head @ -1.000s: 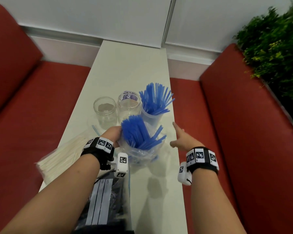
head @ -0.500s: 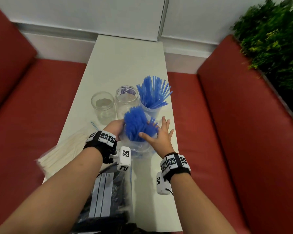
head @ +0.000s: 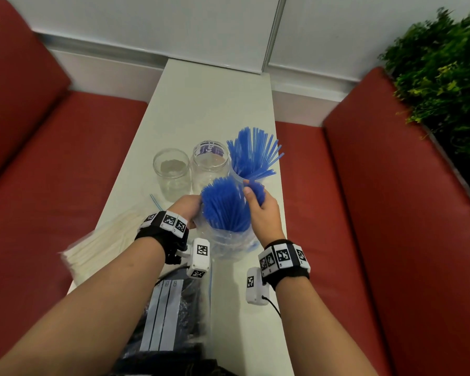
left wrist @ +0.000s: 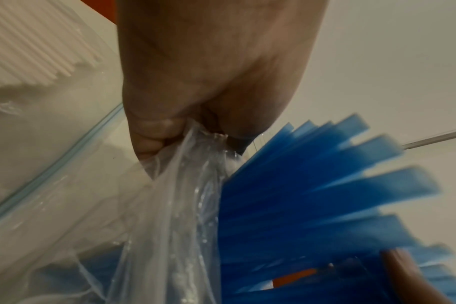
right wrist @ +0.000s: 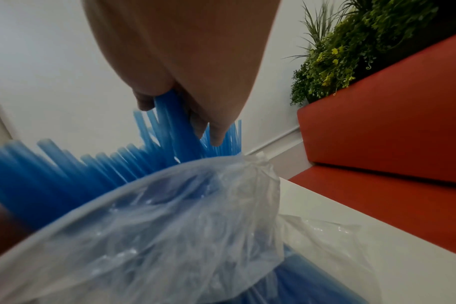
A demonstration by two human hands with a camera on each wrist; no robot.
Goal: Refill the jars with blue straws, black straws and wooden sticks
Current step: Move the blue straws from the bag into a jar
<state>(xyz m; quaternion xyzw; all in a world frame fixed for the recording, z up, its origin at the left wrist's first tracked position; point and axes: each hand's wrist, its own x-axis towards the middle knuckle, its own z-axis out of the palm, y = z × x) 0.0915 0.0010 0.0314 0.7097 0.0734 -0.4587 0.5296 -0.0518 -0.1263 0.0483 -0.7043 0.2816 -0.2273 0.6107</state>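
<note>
A clear plastic bag (head: 228, 244) full of blue straws (head: 224, 206) stands on the white table (head: 209, 104). My left hand (head: 186, 207) grips the bag's bunched rim (left wrist: 185, 148) on the left side. My right hand (head: 261, 210) curls round a bundle of the blue straws (right wrist: 174, 127) at the bag's right side. Just behind, a jar (head: 240, 180) holds more blue straws (head: 253, 153) fanned out. Two empty glass jars (head: 171, 169) (head: 208, 161) stand to its left.
A bag of white wooden sticks (head: 103, 245) lies at the table's left edge, and a zip bag of black straws (head: 168, 318) lies near me. Red benches (head: 391, 213) flank the narrow table. A green plant (head: 442, 77) grows at the right.
My right hand came in from the right, first flat against the straws, and now grips a bundle of them. My left hand kept its hold on the bag.
</note>
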